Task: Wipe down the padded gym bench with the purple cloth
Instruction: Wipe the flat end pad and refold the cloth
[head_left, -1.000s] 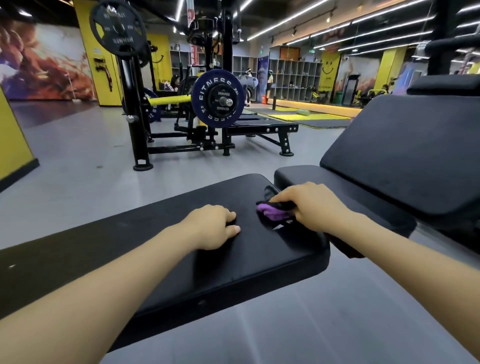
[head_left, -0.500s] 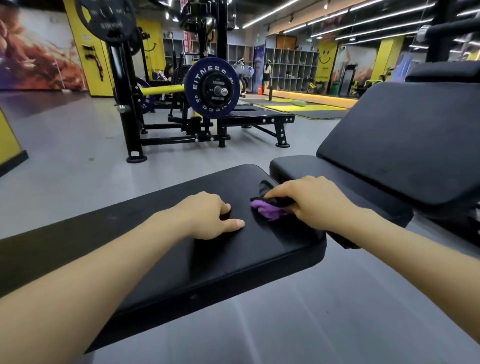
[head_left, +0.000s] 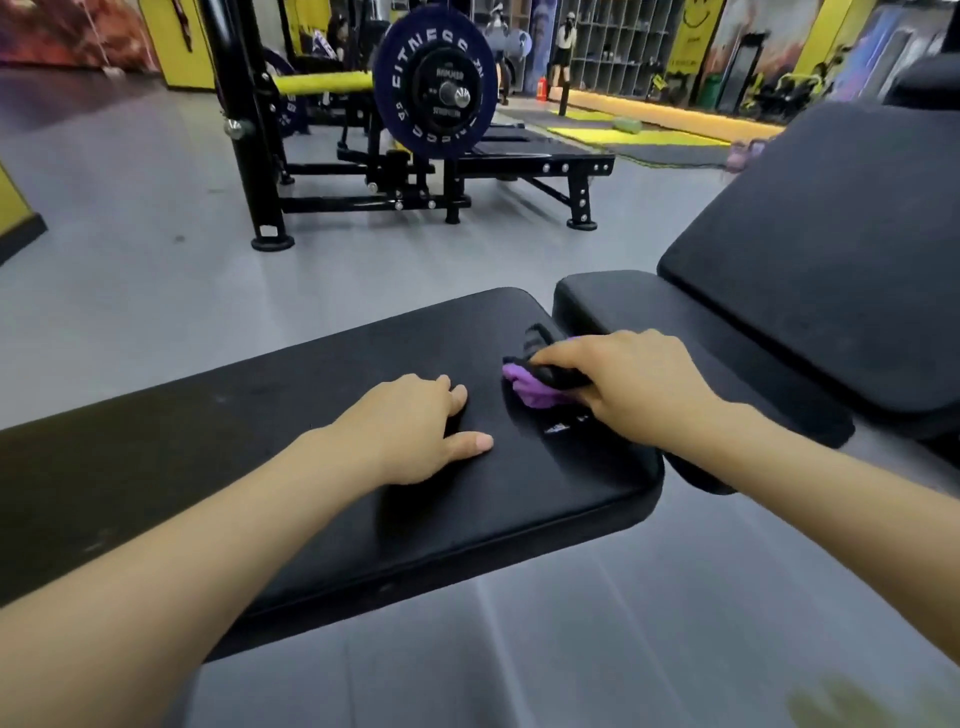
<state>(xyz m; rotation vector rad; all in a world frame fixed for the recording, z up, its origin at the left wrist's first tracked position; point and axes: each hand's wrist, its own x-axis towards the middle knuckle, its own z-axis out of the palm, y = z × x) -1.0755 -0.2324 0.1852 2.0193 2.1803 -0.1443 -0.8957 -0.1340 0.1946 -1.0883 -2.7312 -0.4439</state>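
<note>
- Head view, the one camera you have: your right hand (head_left: 639, 387) is curled over the purple cloth (head_left: 530, 389), bunching it and pressing it to the far right end of the flat black pad of the gym bench (head_left: 311, 405), close to the gap before the next pad.
- Change over the last second: the cloth has barely travelled. It sat in this same far right corner then as now, and only the purple fold showing left of your fingers has shifted a little. The view has tipped down and closer. I judge you are working small strokes on one patch, so most of the pad to the left is likely unwiped.
- Your left hand (head_left: 415, 426) lies palm down on the pad just left of the cloth, fingers loosely bent and thumb out, holding nothing. It has kept its place as a brace.
- That left hand sits right in the line of any long stroke leftward, so you would need to lift it or wipe round it.
- To the right lie the small seat pad (head_left: 649, 312) and the raised back pad (head_left: 831, 249), both part of the job, I think.
- Far across the grey floor (head_left: 130, 270) stands a black rack with a weight plate (head_left: 436, 83), well apart and no obstacle.
</note>
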